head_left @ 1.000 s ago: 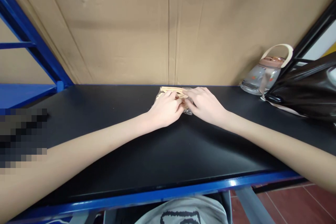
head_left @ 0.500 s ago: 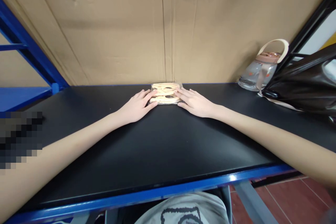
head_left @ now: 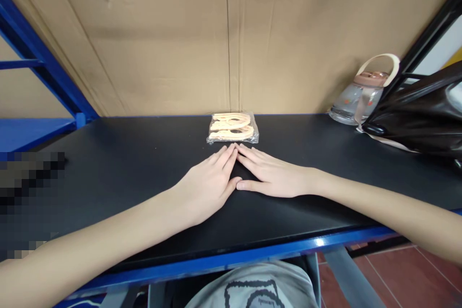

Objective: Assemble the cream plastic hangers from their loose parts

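Left hand (head_left: 205,185), right hand (head_left: 277,175) palm-down, fingers (head_left: 226,155) straight, tips meeting.

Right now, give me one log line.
left hand: open, empty; right hand: open, empty; clear packet: on black table, beyond both hands; bottle: right rear

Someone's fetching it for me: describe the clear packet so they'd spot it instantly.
Look at the black tabletop, towards its back, by the cardboard wall. There, beyond the left hand and right hand, lies the clear packet: flat, with cream looped pieces inside, unlike the handled bottle.
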Tool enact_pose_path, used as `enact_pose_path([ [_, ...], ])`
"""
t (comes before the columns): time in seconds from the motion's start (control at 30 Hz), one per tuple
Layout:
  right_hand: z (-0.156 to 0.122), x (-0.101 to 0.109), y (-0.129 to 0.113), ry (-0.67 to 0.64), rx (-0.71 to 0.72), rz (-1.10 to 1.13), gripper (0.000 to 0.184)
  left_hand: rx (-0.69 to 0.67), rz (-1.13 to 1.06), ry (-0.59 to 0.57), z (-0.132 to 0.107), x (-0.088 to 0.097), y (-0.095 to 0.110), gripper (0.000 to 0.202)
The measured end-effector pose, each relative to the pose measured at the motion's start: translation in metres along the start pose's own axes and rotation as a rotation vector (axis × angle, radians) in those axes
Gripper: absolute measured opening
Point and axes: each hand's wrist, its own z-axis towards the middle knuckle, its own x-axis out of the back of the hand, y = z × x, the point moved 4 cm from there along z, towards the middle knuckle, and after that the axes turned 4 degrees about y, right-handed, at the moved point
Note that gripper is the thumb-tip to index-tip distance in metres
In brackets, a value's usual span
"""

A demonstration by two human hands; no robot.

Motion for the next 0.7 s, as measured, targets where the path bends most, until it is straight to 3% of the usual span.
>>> enact_pose_path([
  [0.13, 0.001, -0.001, 0.012, -0.027, -0.047, 0.005, 0.095, 0.017, -0.013, -0.062, 0.002, -0.004, -0.004, 0.067],
  [0.4, 0.015, 0.006, 0.041, 0.132, -0.091, -0.017, 0.091, 0.136, -0.041, -0.028, 0.018, -0.012, -0.035, 0.080],
  [0.7, 0.010, 0.009, 0.033, 0.117, -0.056, -0.167, 0.077, 0.090, -0.035, -0.014, 0.019, -0.013, -0.041, 0.075],
])
